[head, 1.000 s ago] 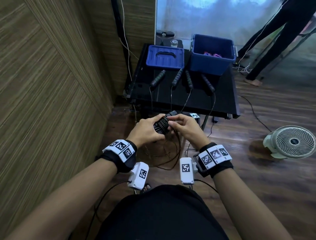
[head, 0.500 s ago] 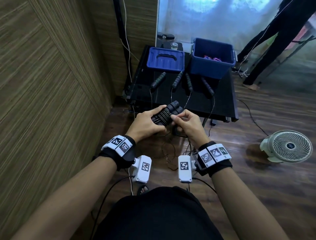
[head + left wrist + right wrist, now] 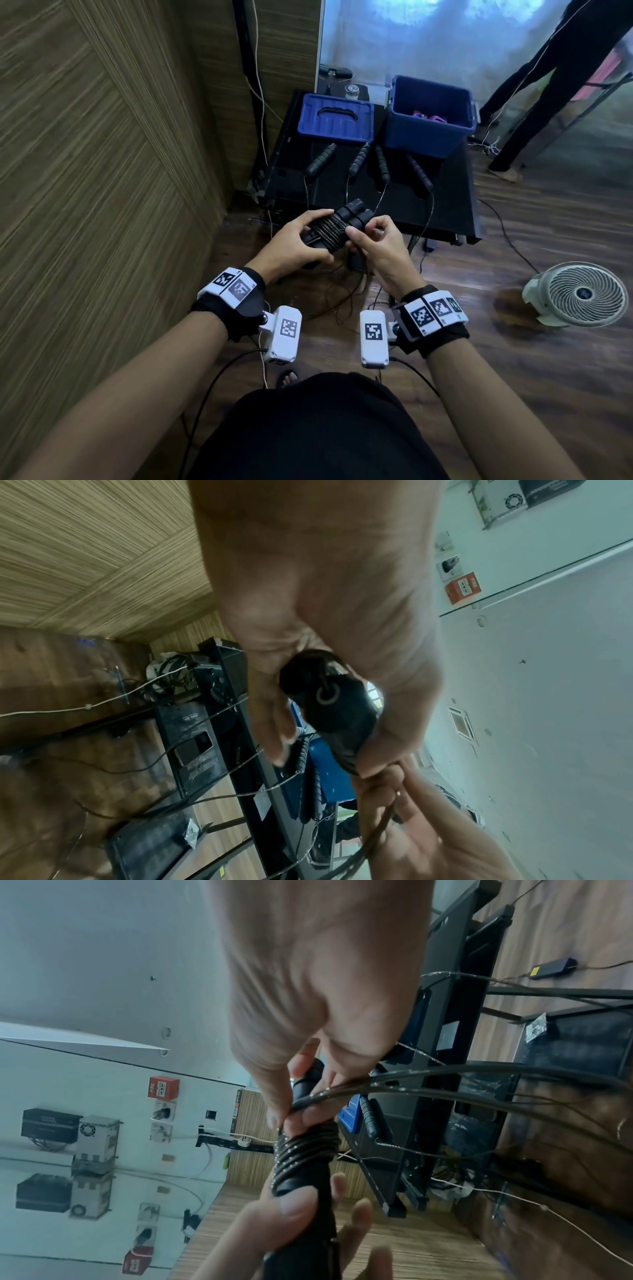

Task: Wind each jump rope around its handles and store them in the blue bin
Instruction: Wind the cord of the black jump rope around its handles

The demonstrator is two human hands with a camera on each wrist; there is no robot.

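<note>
My left hand [image 3: 301,240] grips a pair of black jump-rope handles [image 3: 346,219] held side by side, with thin dark rope coiled around their middle [image 3: 303,1148]. My right hand [image 3: 370,240] pinches the loose rope [image 3: 394,1085] right beside the coil; the remaining rope hangs in loops toward the floor [image 3: 346,294]. The handle ends [image 3: 325,693] show under my left palm. Several other black handles [image 3: 383,164] lie on the black table [image 3: 452,212] with ropes trailing over its front edge. The open blue bin [image 3: 428,130] stands at the back right with something pink and purple inside.
A blue lid [image 3: 335,118] lies left of the bin. A small white fan [image 3: 579,294] sits on the wooden floor at right. A person's legs [image 3: 534,102] stand beyond the table. A striped wall panel [image 3: 102,171] runs along my left. Cables cross the floor.
Both hands have lifted the handle bundle up and forward toward the table edge. More rope turns lie around the handles and the hanging loops are shorter.
</note>
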